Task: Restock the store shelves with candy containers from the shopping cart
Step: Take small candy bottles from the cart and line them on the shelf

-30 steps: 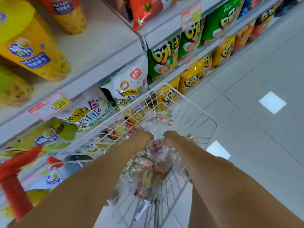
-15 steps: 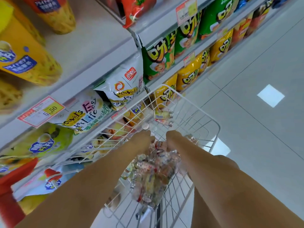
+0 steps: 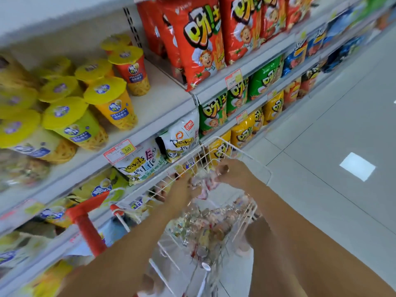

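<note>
1. While yellow-lidded snack cups (image 3: 107, 103) are standing on a shelf (image 3: 162, 103) up and left of the shopping cart (image 3: 205, 155), a price tag (image 3: 119, 151) is hanging on that shelf's edge, nearer the cart.
2. Left of the cart's basket, the red handle (image 3: 87, 224) is sticking up, blurred.
3. Just beyond the cart's left rim, white snack bags (image 3: 141, 166) are leaning on a lower shelf.
4. The left hand (image 3: 182, 187) is reaching over the cart's far left corner, meeting a candy container (image 3: 203, 181). Blur is hiding its fingers, so I cannot tell whether they are gripping.
5. That candy container (small, clear, pinkish inside) is hanging between both hands, above the cart.
6. Beneath it, more candy containers (image 3: 205, 224) are lying heaped in the cart's basket.
7. The right hand (image 3: 231, 172) is curling its fingers round the candy container's right side, just inside the cart's far rim.
8. Red chip bags (image 3: 242, 28) are standing high above the cart.
9. Pale floor tiles (image 3: 321, 146) are stretching away right of the cart.
</note>
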`<control>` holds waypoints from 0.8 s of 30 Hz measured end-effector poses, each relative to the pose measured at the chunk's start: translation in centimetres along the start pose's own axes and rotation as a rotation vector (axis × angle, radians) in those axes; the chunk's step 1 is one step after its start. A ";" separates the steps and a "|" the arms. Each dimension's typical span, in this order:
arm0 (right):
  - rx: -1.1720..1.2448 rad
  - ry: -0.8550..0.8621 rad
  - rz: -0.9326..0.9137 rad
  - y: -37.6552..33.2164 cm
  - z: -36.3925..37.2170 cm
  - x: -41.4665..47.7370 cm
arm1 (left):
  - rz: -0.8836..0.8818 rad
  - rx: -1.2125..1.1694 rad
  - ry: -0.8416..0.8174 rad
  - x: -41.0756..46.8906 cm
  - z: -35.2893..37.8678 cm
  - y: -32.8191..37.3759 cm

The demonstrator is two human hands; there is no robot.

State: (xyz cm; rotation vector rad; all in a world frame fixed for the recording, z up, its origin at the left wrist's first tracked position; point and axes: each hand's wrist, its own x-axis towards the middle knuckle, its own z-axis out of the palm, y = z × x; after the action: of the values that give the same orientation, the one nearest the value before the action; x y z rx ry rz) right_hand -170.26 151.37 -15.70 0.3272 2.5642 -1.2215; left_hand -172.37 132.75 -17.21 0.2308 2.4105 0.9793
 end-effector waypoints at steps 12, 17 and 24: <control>0.368 0.062 -0.521 -21.7 -5.2 -12.9 | 0.467 -0.209 0.465 -17.7 -18.7 4.6; 0.417 0.092 -0.783 -32.0 -4.3 -17.0 | 0.566 -0.337 0.686 -26.6 -26.5 5.5; 0.458 0.122 -0.969 -44.2 -1.6 -18.7 | 0.537 -0.360 1.144 -34.5 -35.8 3.6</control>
State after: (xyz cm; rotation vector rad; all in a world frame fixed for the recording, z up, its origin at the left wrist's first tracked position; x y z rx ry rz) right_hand -167.18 123.85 23.56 -0.8963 2.5440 -2.1421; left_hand -162.15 102.07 20.73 0.2185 3.1176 2.2323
